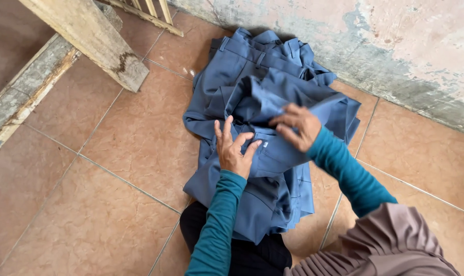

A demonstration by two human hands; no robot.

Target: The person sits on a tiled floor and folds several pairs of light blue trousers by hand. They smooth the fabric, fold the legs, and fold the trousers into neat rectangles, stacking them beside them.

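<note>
Head view: nearest the camera, the left hand [235, 152] presses flat, fingers spread, on a pile of blue garments [272, 168] lying on the tiled floor [114, 168] by the wall [395, 46]. The right hand [297, 126] pinches a fabric fold, fingers closed on it. Judged step: folding mid-way; next calls for smoothing that fold flat.

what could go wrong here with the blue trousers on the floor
The blue trousers lie in a loose heap on bare floor tiles, so they may pick up dirt. The left hand presses flat while the right hand pinches a fold; pulling could shift the layers underneath and crease them.
</note>
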